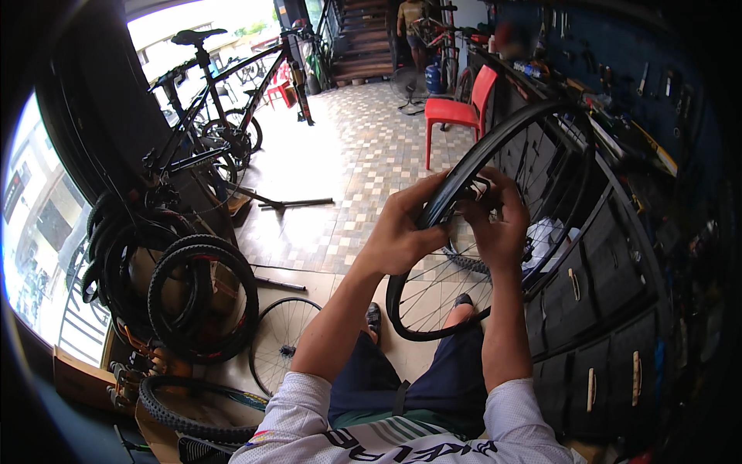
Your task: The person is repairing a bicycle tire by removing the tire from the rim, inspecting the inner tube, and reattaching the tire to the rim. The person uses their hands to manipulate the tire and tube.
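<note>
A black spoked bicycle wheel (545, 116) is held up at a tilt in front of my body, right of centre. My left hand (406, 232) is closed round its black rim from the left, thumb across it. My right hand (498, 228) is closed at the rim's inner side, fingers curled near a small dark part (478, 188) that I cannot make out, as the fingers partly hide it. Spokes fan out behind both forearms, and my legs and shoes show below the wheel.
Bicycles (228, 81), loose tires (197, 243) and a wheel (263, 317) line the left. A metal stand (297, 203) lies on the tiled floor. A red chair (452, 112) and drawers (603, 309) are right, below wall tools (645, 77). Another person (413, 31) stands near the stairs (363, 39).
</note>
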A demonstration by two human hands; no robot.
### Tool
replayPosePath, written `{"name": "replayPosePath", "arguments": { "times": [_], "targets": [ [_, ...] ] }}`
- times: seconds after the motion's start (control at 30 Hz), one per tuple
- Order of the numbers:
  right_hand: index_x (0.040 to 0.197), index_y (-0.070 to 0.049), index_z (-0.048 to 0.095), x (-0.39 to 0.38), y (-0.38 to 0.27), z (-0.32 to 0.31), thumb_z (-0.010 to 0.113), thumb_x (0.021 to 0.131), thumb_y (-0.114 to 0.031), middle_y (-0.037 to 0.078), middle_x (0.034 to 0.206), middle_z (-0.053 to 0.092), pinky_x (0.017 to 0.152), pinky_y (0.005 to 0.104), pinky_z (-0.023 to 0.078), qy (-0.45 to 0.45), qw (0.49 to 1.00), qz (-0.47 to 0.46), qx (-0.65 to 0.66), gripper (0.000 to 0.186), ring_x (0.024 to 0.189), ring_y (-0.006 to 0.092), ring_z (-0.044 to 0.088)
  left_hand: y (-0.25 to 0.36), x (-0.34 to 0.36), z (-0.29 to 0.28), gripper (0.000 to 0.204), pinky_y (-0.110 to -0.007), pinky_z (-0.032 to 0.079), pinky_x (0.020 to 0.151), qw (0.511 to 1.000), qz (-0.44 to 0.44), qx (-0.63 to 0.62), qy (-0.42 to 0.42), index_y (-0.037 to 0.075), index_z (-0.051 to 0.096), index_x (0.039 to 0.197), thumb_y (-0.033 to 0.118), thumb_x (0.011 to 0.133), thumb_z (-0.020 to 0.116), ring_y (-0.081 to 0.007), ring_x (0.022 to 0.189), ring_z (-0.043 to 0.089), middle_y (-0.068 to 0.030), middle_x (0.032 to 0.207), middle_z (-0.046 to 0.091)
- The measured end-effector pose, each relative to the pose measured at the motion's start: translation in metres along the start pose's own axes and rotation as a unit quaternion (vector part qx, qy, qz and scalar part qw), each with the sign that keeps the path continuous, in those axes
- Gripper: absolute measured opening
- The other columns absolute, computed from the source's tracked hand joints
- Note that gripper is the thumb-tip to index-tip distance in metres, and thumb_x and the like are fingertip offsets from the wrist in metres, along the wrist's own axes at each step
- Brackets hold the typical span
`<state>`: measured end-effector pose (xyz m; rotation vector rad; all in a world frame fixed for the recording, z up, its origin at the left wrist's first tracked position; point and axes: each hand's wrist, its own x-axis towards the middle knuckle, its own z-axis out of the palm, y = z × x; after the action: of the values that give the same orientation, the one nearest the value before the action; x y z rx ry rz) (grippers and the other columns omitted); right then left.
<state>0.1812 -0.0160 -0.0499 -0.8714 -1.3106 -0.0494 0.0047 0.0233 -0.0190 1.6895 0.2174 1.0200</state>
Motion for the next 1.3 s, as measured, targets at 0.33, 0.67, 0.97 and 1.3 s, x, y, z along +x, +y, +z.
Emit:
{"name": "replayPosePath", "arguments": {
  "times": [0.33,0.67,0.97,1.3],
  "targets": [
    [0.103,-0.005,0.057,0.007,0.003,0.003,0.062,0.102,-0.014,0.0,0.073,0.062,0.047,0.0178,0.037,0.087,0.982,0.098,0.138,0.01,0.057,0.003,0.056,0.004,0.005,0.009,0.072,-0.021,0.045,0.065,0.995,0.063,0.073,-0.005,-0.004,0.048,0.144,-0.005,0.073,0.06,-0.007,0.083,0.053,-0.0052,0.107,0.063],
    [0.124,-0.005,0.062,0.001,-0.007,0.005,0.072,0.093,-0.011,0.0,0.075,0.062,0.062,0.0229,0.044,-0.003,1.0,-0.001,-0.007,0.034,0.066,0.0052,0.054,0.008,0.0,0.005,0.076,-0.023,0.048,0.069,1.0,-0.009,0.011,0.022,-0.008,0.045,0.145,-0.007,0.071,0.061,-0.007,0.086,0.055,-0.0062,0.112,0.06],
    [0.102,-0.002,0.059,0.01,0.0,0.007,0.065,0.1,-0.011,0.0,0.072,0.063,0.056,0.0211,0.044,0.088,0.97,0.133,0.181,0.011,0.06,0.0058,0.058,-0.001,0.006,0.003,0.072,-0.02,0.043,0.06,0.989,0.108,0.099,-0.011,-0.004,0.047,0.145,-0.007,0.075,0.06,-0.0049,0.075,0.051,-0.0065,0.116,0.058],
    [0.115,-0.005,0.062,-0.007,0.007,0.002,0.08,0.089,-0.015,-0.002,0.077,0.066,0.064,0.0231,0.046,0.002,0.998,0.035,0.056,0.033,0.065,0.0062,0.058,0.013,-0.003,0.006,0.076,-0.022,0.048,0.072,1.0,-0.024,0.003,0.019,-0.006,0.046,0.146,-0.009,0.072,0.06,-0.0073,0.086,0.058,-0.0064,0.113,0.064]
  ]
}}
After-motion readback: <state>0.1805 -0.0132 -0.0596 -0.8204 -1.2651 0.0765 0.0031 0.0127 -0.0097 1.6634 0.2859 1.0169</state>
